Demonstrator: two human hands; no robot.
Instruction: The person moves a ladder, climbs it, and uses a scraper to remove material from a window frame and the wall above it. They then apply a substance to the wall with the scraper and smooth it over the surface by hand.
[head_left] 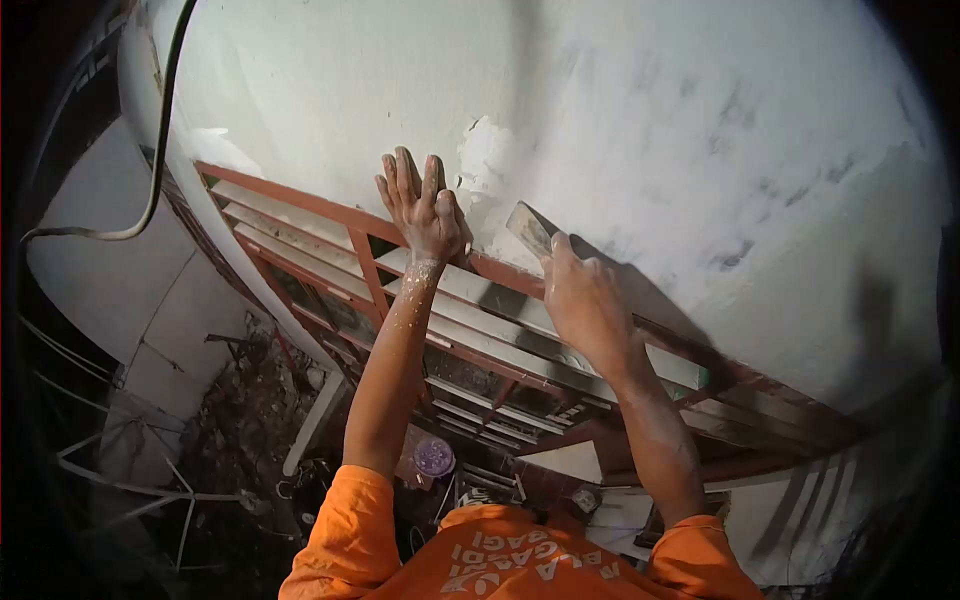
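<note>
Right hand (588, 300): fingers wrapped around a scraper (530, 230), index finger and thumb toward the blade. Left hand (428, 215): fingers extended, palm toward the wall (330, 90), beside the top edge of the window frame (300, 202); nothing seen in its grasp, pressure on the wall not certain.

Hazards, by judgement:
- Blade slipping off the wall and catching the left hand, which is near its tip; cause, too hard a push or a loose grip.
- Blade corner gouging the wall and widening the flaked patch (485, 155); cause, too steep an angle.
- Knuckles or blade striking the frame's top edge or the pale slats (470, 285) below; cause, a stroke carried too low.
- Scraper dropped toward the rubble (250, 420) or the purple tub (434, 457); cause, dusty fingers losing hold.

Position of scraper: held just above the frame's top edge, blade projecting up and left from the right hand, pointing toward the wall area beside the left hand. Flaked patch: above the blade tip, right of the left fingertips. Contact between blade and wall: cannot be told.
</note>
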